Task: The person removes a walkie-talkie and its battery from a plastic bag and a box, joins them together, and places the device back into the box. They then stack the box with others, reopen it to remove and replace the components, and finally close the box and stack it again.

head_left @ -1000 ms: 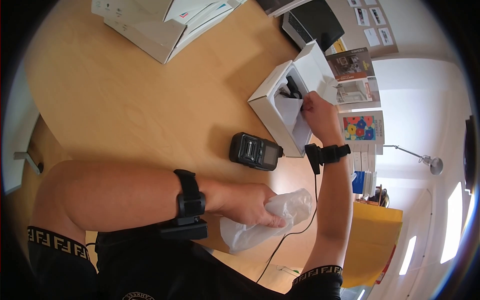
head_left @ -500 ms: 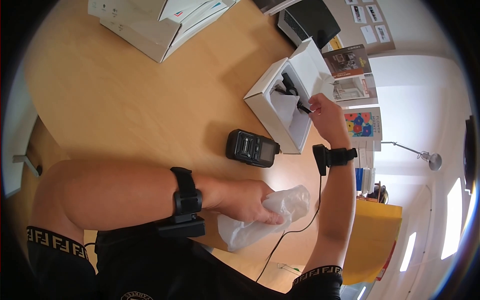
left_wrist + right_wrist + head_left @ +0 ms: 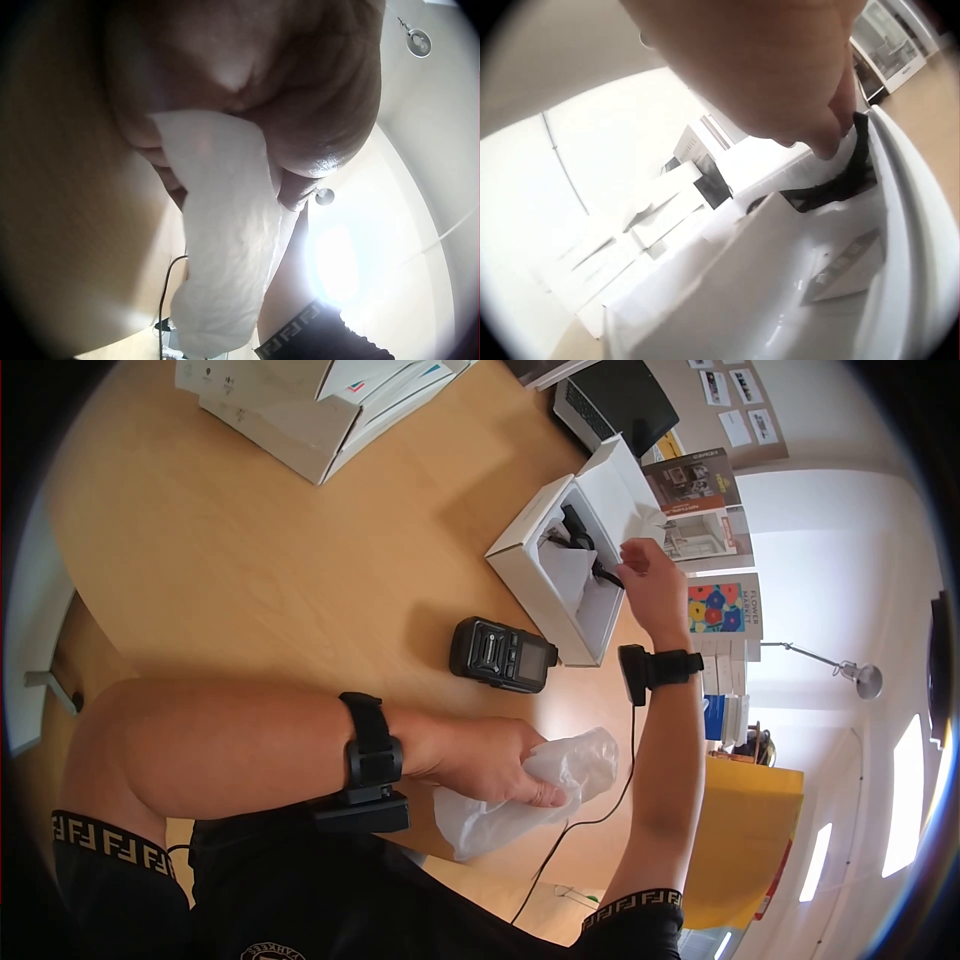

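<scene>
My left hand grips a crumpled, translucent white plastic bag over the table's near edge; in the left wrist view the bag hangs down from the palm. At the far rim of an open white box, my right hand pinches the end of a black strap. In the right wrist view the strap curves up over the box wall to the fingers, whose tips are partly hidden. More black parts lie inside the box. A black handheld radio-like device lies beside it.
White boxes are stacked at the table's far left. An open laptop stands behind the white box, whose lid is folded back. Books stand to the right. A black cable runs from the right wrist camera.
My right hand has drawn back from inside the box to its rim, bringing the black strap partly out. My left hand keeps its grip on the bag, nearly still.
</scene>
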Available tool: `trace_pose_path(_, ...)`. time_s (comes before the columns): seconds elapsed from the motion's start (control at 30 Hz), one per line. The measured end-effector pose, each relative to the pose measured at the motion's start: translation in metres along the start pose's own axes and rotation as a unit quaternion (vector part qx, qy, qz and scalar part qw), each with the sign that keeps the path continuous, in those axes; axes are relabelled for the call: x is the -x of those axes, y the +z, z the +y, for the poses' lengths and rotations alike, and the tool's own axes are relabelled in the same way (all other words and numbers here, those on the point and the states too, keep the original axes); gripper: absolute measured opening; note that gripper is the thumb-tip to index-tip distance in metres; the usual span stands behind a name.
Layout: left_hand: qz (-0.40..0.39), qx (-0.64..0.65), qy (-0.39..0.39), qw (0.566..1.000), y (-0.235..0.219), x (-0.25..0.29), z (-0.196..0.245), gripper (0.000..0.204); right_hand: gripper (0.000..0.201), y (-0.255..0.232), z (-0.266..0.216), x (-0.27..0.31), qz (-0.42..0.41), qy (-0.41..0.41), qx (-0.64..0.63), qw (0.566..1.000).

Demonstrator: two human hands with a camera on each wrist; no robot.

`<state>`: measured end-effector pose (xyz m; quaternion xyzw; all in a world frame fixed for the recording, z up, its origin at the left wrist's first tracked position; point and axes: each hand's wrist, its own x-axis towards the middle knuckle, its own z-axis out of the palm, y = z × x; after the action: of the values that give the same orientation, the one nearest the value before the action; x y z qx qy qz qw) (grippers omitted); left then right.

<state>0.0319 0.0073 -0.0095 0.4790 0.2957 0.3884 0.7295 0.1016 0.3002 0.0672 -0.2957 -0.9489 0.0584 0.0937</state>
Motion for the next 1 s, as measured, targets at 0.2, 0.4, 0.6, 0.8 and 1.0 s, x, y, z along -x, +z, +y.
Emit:
trace_pose_path(0.2,0.002,-0.004,-0.011,1.0,0.001,0.002,0.004,0.05,0.026,-0.027,-0.007,0.011,-0.085,0.015,0.102,0.991)
trace_pose_path(0.4,0.004,-0.028,0.009,1.0,0.001,0.0,-0.001,0.049,0.022,-0.017,0.0,0.009,-0.065,0.033,0.059,0.996)
trace_pose_path(0.6,0.003,-0.014,-0.003,1.0,0.001,0.004,0.004,0.05,0.022,-0.007,-0.006,-0.001,-0.073,-0.004,0.107,0.991)
trace_pose_path(0.8,0.013,-0.009,-0.002,1.0,0.002,0.002,0.002,0.05,0.02,-0.006,-0.019,-0.002,-0.089,0.025,0.137,0.986)
trace_pose_path(1.0,-0.003,-0.021,-0.008,1.0,0.003,0.002,0.004,0.048,0.021,-0.033,-0.049,0.039,-0.009,0.022,-0.032,0.999)
